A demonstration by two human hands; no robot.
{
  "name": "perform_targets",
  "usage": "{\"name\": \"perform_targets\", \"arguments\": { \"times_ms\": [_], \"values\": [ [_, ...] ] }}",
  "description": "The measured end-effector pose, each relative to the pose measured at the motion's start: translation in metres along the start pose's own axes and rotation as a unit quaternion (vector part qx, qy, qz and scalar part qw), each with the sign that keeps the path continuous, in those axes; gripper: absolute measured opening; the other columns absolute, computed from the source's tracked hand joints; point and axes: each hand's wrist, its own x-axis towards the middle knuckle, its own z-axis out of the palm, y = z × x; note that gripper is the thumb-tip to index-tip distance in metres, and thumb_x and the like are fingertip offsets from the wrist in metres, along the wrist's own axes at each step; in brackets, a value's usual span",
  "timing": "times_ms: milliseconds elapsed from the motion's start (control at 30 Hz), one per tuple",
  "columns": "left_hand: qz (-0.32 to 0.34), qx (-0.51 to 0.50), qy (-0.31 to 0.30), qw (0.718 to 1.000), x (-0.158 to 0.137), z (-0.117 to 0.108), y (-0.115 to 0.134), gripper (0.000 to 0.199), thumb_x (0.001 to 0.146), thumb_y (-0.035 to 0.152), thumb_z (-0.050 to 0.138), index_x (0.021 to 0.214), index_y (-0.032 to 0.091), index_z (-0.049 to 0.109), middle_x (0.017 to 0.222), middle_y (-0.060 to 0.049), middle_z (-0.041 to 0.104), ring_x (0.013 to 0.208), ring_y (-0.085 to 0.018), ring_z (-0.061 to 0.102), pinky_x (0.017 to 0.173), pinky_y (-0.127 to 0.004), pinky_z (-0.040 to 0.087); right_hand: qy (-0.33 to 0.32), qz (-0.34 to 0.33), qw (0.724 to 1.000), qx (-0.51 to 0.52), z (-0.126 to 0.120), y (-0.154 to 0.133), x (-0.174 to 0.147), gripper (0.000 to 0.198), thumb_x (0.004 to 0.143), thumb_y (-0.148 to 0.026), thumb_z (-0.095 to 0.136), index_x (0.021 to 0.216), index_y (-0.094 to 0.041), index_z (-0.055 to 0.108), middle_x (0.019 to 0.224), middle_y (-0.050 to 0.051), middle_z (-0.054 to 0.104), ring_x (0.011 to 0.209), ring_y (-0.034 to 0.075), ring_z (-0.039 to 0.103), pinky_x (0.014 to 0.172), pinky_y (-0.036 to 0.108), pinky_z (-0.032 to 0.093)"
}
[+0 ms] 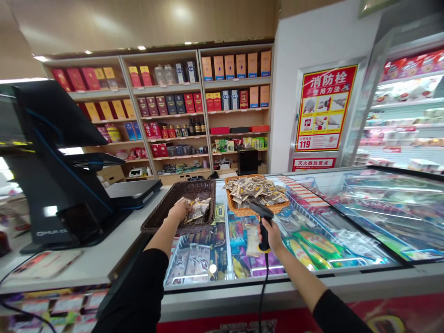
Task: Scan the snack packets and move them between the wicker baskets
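My left hand (178, 211) reaches into a dark brown woven basket (163, 210), at the left edge of a pile of small snack packets (199, 210). Its fingers bend down over the packets, and their tips are hidden, so whether one is gripped does not show. Wrapped in my right hand (272, 235) is a black handheld barcode scanner (263, 226), its head pointing up and left. A black cord hangs from its handle. Just beyond the scanner, a lighter tan basket (243, 212) is heaped with similar beige packets (256, 188).
Both baskets rest on the glass-topped chest freezer (312, 277), with frozen goods below the glass. On the left counter (86, 263) stand a dark checkout terminal (65, 162) and a flat scale (133, 192). Shelves of boxed goods (166, 106) line the back wall.
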Motion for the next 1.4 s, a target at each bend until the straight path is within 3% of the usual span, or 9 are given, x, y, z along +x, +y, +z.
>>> {"name": "perform_targets", "arguments": {
  "times_ms": [67,167,300,533,700,967,1133,1233,1400],
  "values": [
    [0.004,0.08,-0.053,0.995,0.003,-0.001,-0.006,0.013,0.07,0.033,0.064,0.067,0.021,0.069,0.077,-0.011,0.072,0.084,-0.024,0.068,0.079,-0.029,0.048,0.006,0.004,1.0,0.004,0.0,0.002,0.002,0.049,0.066,-0.062,0.07,0.077,-0.02,0.047,0.051,-0.005,0.053,0.034,0.01,0.046,0.033,0.021,0.036],
    [-0.012,0.13,-0.042,0.991,0.008,0.0,0.001,0.018,0.076,0.029,0.057,0.084,0.023,0.072,0.09,-0.011,0.074,0.091,-0.024,0.068,0.081,-0.028,0.048,0.01,0.002,1.0,-0.001,-0.003,0.004,0.01,0.048,0.066,-0.062,0.069,0.077,-0.02,0.048,0.05,-0.005,0.053,0.033,0.01,0.045,0.033,0.022,0.036],
    [0.046,0.129,0.008,0.991,0.019,0.011,0.051,0.034,0.083,0.021,0.046,0.107,0.022,0.07,0.116,-0.011,0.068,0.109,-0.026,0.062,0.093,-0.032,0.045,0.009,-0.04,0.999,-0.027,-0.015,-0.001,0.031,0.045,0.069,-0.061,0.067,0.076,-0.02,0.049,0.05,-0.004,0.054,0.033,0.011,0.045,0.033,0.024,0.035],
    [0.217,0.121,-0.074,0.966,0.037,0.084,0.174,0.044,0.08,0.015,0.053,0.122,0.023,0.062,0.132,-0.008,0.058,0.121,-0.026,0.054,0.102,-0.035,0.041,0.137,-0.067,0.988,-0.001,-0.036,-0.006,0.045,0.043,0.068,-0.062,0.066,0.075,-0.025,0.045,0.049,-0.004,0.052,0.033,0.015,0.045,0.033,0.03,0.035],
    [0.257,0.156,-0.076,0.951,0.051,0.136,0.215,0.069,0.074,0.01,0.06,0.14,0.023,0.044,0.147,-0.012,0.042,0.138,-0.029,0.033,0.111,-0.043,0.028,0.142,-0.059,0.988,0.0,-0.035,-0.001,0.05,0.045,0.069,-0.065,0.062,0.08,-0.024,0.047,0.05,-0.005,0.051,0.034,0.015,0.045,0.034,0.029,0.036],
    [0.205,0.034,-0.107,0.972,0.068,0.149,0.209,0.041,0.079,0.019,0.059,0.119,0.029,0.064,0.122,-0.006,0.065,0.116,-0.026,0.056,0.099,-0.035,0.039,0.121,-0.058,0.991,-0.024,-0.029,0.008,0.058,0.044,0.072,-0.065,0.058,0.075,-0.024,0.045,0.049,-0.006,0.05,0.033,0.013,0.044,0.034,0.026,0.036],
    [0.145,-0.111,-0.001,0.983,0.071,0.119,0.198,0.025,0.083,0.031,0.056,0.099,0.021,0.073,0.089,-0.009,0.073,0.091,-0.027,0.065,0.08,-0.032,0.047,0.121,-0.063,0.991,-0.009,-0.03,0.001,0.052,0.044,0.07,-0.064,0.06,0.078,-0.023,0.046,0.05,-0.006,0.05,0.034,0.012,0.045,0.034,0.026,0.036],
    [0.106,-0.185,0.049,0.976,0.065,0.097,0.172,0.027,0.079,0.04,0.059,0.084,0.017,0.072,0.072,-0.007,0.069,0.073,-0.024,0.065,0.068,-0.031,0.049,0.094,-0.068,0.993,0.008,-0.027,-0.004,0.042,0.042,0.07,-0.061,0.063,0.077,-0.023,0.046,0.05,-0.007,0.05,0.033,0.011,0.044,0.034,0.024,0.035],
    [-0.009,-0.268,0.046,0.962,0.034,0.081,0.111,0.029,0.069,0.046,0.066,0.064,0.018,0.065,0.051,0.0,0.056,0.054,-0.018,0.059,0.052,-0.026,0.048,-0.029,-0.001,0.999,0.02,0.003,-0.006,0.018,0.041,0.07,-0.057,0.064,0.074,-0.021,0.046,0.05,-0.006,0.052,0.033,0.01,0.045,0.032,0.022,0.035]
  ]
}}
